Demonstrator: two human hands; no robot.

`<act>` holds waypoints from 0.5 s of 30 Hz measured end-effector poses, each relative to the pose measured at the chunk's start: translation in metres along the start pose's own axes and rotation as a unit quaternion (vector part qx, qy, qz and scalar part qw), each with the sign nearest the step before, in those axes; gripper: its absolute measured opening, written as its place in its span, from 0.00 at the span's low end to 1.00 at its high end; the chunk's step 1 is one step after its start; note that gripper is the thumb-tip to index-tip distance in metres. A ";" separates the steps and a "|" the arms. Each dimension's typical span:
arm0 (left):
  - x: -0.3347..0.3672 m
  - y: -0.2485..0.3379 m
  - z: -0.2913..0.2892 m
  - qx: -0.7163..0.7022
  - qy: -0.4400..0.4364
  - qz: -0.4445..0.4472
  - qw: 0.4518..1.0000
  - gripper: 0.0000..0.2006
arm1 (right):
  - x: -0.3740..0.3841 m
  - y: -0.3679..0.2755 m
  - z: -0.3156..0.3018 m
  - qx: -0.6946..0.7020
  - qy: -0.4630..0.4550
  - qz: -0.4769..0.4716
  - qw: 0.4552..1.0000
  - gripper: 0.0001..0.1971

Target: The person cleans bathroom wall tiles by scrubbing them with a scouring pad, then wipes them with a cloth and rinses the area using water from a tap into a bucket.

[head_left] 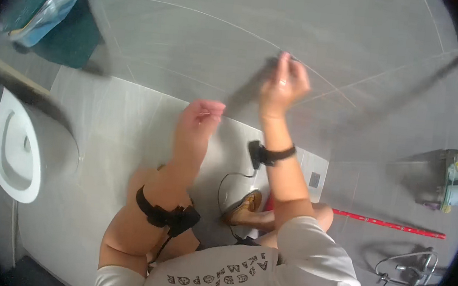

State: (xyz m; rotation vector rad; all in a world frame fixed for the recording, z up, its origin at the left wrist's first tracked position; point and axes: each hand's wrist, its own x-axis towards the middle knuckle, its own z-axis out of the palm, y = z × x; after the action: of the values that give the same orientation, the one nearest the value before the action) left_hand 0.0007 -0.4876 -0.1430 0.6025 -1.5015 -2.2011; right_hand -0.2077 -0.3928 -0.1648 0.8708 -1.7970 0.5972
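My right hand (283, 90) is raised to the grey tiled wall (205, 41), fingers bent together at a pale grout line. Whatever its fingertips hold, if anything, is hidden. Lower and to the left, my left hand (201, 115) hangs in front of the wall's foot, its fingers drawn together and slightly blurred. I cannot make out anything in its pinch. A black strap with a small box (263, 154) sits on my right forearm, and another strapped box (175, 219) is on my left arm. A black cable (222, 189) loops between them.
A white toilet (16, 147) with its lid up stands at left, below a dark green bin (76, 43) with a liner bag. At right are a red pole (389, 223), a wall shelf (450, 181) and a shower mixer (421, 270). A floor drain (314, 180) lies near my foot.
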 end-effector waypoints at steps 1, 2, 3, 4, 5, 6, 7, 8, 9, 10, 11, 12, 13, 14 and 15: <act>0.002 -0.001 -0.002 0.007 -0.006 -0.005 1.000 0.11 | -0.003 -0.019 0.016 0.044 0.002 0.012 0.999 0.21; 0.006 -0.001 -0.002 0.005 0.001 -0.024 1.000 0.11 | -0.004 -0.032 0.031 0.083 0.006 0.023 0.996 0.17; 0.011 -0.003 0.000 0.003 0.005 -0.044 0.999 0.11 | -0.010 -0.042 0.044 0.141 -0.075 0.060 0.985 0.13; 0.010 -0.001 0.004 0.007 -0.006 -0.042 0.999 0.11 | -0.011 -0.043 0.049 0.202 -0.148 0.094 0.964 0.10; 0.012 -0.006 0.007 0.000 -0.004 -0.053 0.999 0.10 | -0.016 -0.030 0.050 0.200 -0.150 0.098 0.963 0.10; 0.008 -0.008 0.004 -0.002 0.003 -0.070 0.998 0.10 | -0.024 -0.022 0.046 0.190 -0.159 0.013 0.969 0.08; 0.007 -0.008 0.003 0.005 0.008 -0.081 0.997 0.10 | -0.032 -0.011 0.040 0.180 -0.167 -0.072 0.967 0.06; 0.007 -0.005 0.001 0.004 -0.008 -0.057 0.998 0.10 | -0.050 0.022 0.028 0.188 -0.202 0.002 0.961 0.06; 0.005 -0.001 -0.006 0.007 -0.020 -0.035 0.999 0.10 | -0.058 0.051 0.003 0.118 -0.182 -0.050 0.975 0.08; 0.003 0.004 -0.009 0.015 -0.020 -0.046 0.999 0.10 | -0.075 0.090 -0.020 0.044 -0.169 -0.025 0.984 0.10; 0.004 0.009 -0.010 0.002 -0.011 -0.043 0.999 0.10 | -0.097 0.128 -0.041 -0.047 -0.143 -0.003 0.989 0.12; 0.003 0.010 -0.010 -0.011 0.008 -0.040 0.999 0.10 | -0.118 0.150 -0.061 -0.101 -0.216 0.133 0.962 0.13; 0.004 0.011 -0.009 -0.007 0.007 -0.046 0.999 0.10 | -0.145 0.179 -0.070 -0.150 -0.157 0.247 0.944 0.13; 0.004 0.013 -0.012 -0.013 0.018 -0.047 0.999 0.10 | -0.175 0.195 -0.069 -0.197 -0.094 0.359 0.907 0.13; 0.003 0.011 -0.016 -0.014 0.034 -0.047 0.998 0.10 | -0.199 0.189 -0.052 -0.191 -0.101 0.370 0.904 0.13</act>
State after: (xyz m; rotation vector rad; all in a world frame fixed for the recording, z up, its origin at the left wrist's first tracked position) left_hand 0.0082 -0.5056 -0.1380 0.7454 -1.4335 -2.2430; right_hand -0.2806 -0.1808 -0.3316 -0.0534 -2.3332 0.5970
